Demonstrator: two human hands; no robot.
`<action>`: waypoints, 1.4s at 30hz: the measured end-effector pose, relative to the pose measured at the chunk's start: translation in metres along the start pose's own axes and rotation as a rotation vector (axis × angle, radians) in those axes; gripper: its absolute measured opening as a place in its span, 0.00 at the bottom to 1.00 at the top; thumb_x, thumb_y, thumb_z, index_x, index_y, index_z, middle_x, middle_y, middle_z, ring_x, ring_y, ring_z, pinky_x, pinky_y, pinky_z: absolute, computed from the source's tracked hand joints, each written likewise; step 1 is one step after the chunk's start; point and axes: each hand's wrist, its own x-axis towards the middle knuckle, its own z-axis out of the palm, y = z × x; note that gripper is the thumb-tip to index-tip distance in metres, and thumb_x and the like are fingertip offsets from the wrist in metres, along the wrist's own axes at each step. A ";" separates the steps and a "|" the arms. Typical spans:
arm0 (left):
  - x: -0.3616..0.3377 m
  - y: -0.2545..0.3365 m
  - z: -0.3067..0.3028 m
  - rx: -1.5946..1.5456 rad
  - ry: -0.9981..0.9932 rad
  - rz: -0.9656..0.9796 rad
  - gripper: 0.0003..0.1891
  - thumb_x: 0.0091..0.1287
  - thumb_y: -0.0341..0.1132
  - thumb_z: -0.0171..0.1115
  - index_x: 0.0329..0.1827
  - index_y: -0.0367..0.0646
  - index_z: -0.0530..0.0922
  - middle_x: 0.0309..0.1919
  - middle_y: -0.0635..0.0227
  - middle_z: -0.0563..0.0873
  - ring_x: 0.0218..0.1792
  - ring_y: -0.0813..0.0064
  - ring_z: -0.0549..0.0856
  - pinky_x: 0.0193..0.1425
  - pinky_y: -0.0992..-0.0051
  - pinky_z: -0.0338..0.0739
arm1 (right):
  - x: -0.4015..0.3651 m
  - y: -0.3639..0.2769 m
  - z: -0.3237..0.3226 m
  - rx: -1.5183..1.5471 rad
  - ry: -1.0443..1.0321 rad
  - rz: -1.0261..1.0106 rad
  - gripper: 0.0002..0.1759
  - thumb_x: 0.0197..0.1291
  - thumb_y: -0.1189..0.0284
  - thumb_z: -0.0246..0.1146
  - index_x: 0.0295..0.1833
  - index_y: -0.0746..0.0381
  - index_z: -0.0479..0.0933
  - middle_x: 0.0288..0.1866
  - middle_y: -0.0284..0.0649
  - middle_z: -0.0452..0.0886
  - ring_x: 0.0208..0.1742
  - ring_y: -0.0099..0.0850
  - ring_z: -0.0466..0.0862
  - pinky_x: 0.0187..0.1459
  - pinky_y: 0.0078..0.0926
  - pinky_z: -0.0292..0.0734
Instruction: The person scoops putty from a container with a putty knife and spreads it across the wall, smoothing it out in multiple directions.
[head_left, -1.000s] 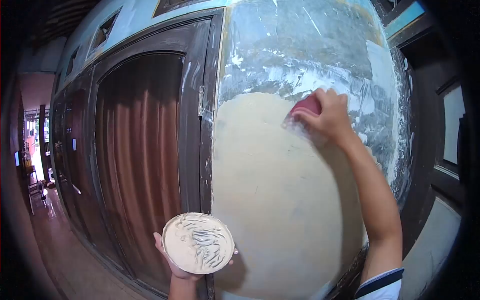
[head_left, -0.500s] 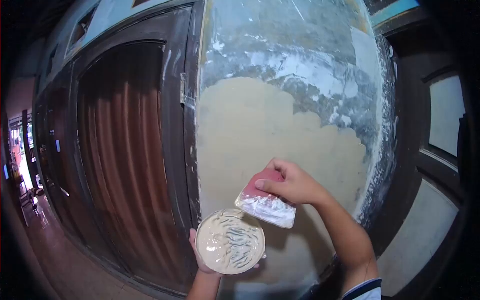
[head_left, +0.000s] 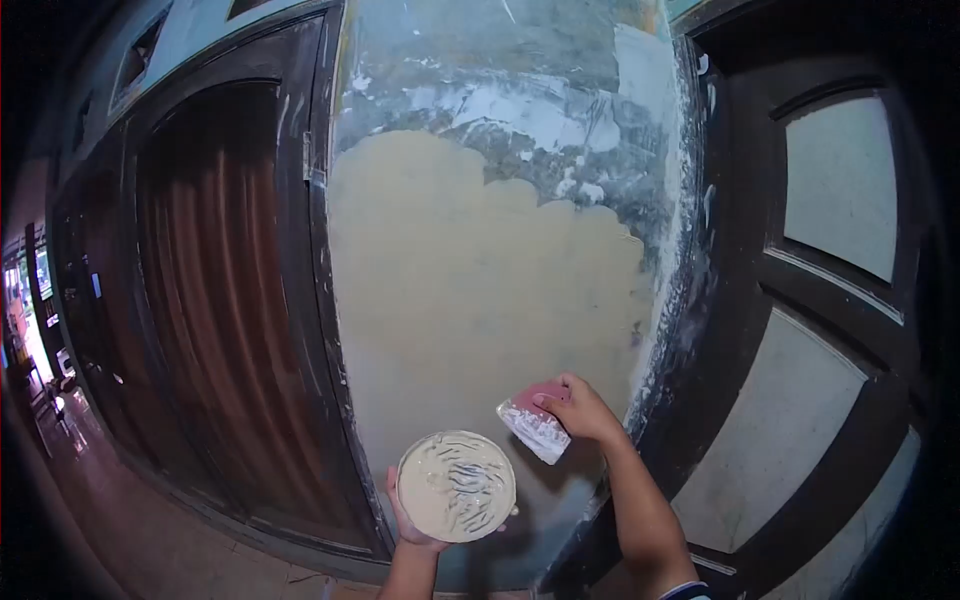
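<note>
1. Nearest, low in the view, the left hand [head_left: 412, 530] cups a round dish [head_left: 456, 486] from beneath. Its fingers curl up around the rim, and the dish's face is tilted toward the camera.
2. The dish is spread with pale cream putty [head_left: 440, 500], streaked with darker scrape marks.
3. Just right of the dish and a little higher, the right hand [head_left: 585, 412] is closed on the red grip of a scraper [head_left: 536, 425], thumb laid over the top. The blade is smeared white and points down and left toward the dish's rim, near it but apart.
4. Behind both hands stands the wall [head_left: 600, 100]. A broad beige coat [head_left: 470, 290] covers its middle and lower part and ends in a scalloped upper edge.
5. Above that edge the wall is grey-blue, with white flaking patches.
6. Left of the wall runs a dark wooden frame [head_left: 322, 300], and beyond it hangs a brown pleated curtain [head_left: 220, 300].
7. Right of the wall is a dark panelled door [head_left: 740, 300] with pale insets [head_left: 840, 180].
8. Farthest, at the left edge, a bright corridor [head_left: 40, 350] recedes.
</note>
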 end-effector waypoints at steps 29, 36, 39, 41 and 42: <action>-0.019 -0.095 -0.053 0.632 0.513 0.073 0.48 0.75 0.77 0.32 0.79 0.44 0.67 0.68 0.56 0.80 0.67 0.56 0.82 0.71 0.54 0.79 | -0.210 0.061 0.071 -0.276 0.382 -0.546 0.15 0.46 0.86 0.70 0.41 0.61 0.90 0.49 0.37 0.91 0.62 0.44 0.83 0.67 0.42 0.78; -0.024 -0.092 -0.058 0.552 0.596 0.040 0.47 0.74 0.77 0.32 0.77 0.44 0.69 0.64 0.52 0.82 0.63 0.50 0.84 0.64 0.46 0.84 | -0.214 0.068 0.076 -0.285 0.370 -0.565 0.16 0.47 0.85 0.68 0.42 0.60 0.90 0.51 0.36 0.91 0.62 0.45 0.82 0.68 0.42 0.78; -0.025 -0.088 -0.076 0.476 0.476 0.070 0.48 0.72 0.78 0.33 0.74 0.42 0.70 0.62 0.48 0.82 0.56 0.39 0.86 0.48 0.29 0.86 | -0.217 0.070 0.072 -0.323 0.335 -0.614 0.20 0.42 0.85 0.67 0.44 0.60 0.88 0.52 0.37 0.89 0.64 0.46 0.81 0.68 0.42 0.77; -0.030 -0.087 -0.076 0.431 0.447 0.039 0.49 0.71 0.78 0.33 0.73 0.42 0.70 0.62 0.47 0.82 0.56 0.37 0.86 0.48 0.28 0.85 | -0.217 0.072 0.072 -0.306 0.331 -0.604 0.19 0.42 0.85 0.67 0.44 0.60 0.88 0.52 0.37 0.89 0.64 0.46 0.81 0.68 0.42 0.77; -0.033 -0.086 -0.076 0.386 0.416 0.009 0.49 0.71 0.78 0.33 0.73 0.42 0.70 0.62 0.46 0.82 0.56 0.36 0.86 0.48 0.26 0.84 | -0.217 0.072 0.071 -0.291 0.328 -0.596 0.19 0.42 0.84 0.67 0.44 0.60 0.88 0.52 0.36 0.89 0.64 0.46 0.81 0.69 0.42 0.77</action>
